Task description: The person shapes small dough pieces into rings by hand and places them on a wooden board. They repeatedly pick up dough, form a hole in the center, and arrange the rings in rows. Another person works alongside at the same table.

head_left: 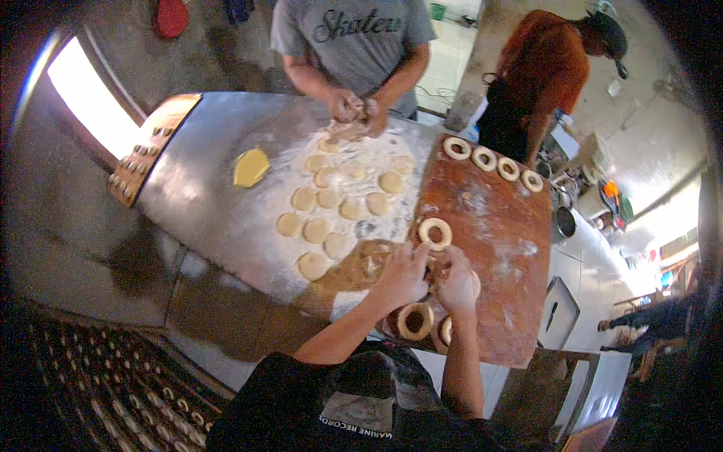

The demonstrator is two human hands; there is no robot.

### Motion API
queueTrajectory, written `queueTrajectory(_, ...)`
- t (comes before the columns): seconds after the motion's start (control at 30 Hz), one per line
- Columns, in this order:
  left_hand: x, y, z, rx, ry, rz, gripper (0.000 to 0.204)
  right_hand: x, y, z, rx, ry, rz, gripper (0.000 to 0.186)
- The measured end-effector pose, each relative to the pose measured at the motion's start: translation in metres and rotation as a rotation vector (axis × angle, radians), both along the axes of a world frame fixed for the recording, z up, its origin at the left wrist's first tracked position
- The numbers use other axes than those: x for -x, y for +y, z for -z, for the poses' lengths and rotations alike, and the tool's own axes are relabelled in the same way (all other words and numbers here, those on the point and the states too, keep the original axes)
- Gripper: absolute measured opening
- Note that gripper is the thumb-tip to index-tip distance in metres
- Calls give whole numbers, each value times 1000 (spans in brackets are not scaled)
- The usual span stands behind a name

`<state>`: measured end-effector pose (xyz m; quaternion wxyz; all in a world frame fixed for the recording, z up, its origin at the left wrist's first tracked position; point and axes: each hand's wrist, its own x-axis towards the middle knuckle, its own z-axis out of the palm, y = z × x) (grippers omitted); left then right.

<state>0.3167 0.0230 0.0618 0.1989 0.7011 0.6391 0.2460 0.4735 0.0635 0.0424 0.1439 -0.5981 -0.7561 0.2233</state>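
Observation:
My left hand point(404, 275) and my right hand point(456, 279) are close together at the near left part of the wooden board point(504, 256), fingers curled; what they grip is hidden. Just beyond their fingertips lies a pale dough ring point(435, 224). Another ring point(409, 309) lies below my left hand, with others partly hidden by my right hand and forearm. To their left, several flat dough discs point(316, 230) rest on the floured metal table point(203, 188).
A co-worker in grey point(354, 38) works dough across the table; a person in orange point(535, 75) bends behind the board. More rings point(484, 158) line its far edge. A yellow dough sheet point(251, 167) lies left; trays point(113, 384) of small pieces stand at lower left.

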Motion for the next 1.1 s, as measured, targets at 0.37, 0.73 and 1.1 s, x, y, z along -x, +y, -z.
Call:
queueTrajectory(0.37, 202, -62, 39, 152, -90, -408, 36, 236, 25, 56, 269, -135, -527, 40)
queueTrajectory(0.73, 224, -38, -24, 185, -608, -139, 28, 197, -9, -39, 575, 970, -171, 61)
queueTrajectory(1.1, 183, -13, 10, -354, -605, -188, 55, 178, -8, 18, 469, 1468, -325, 54)
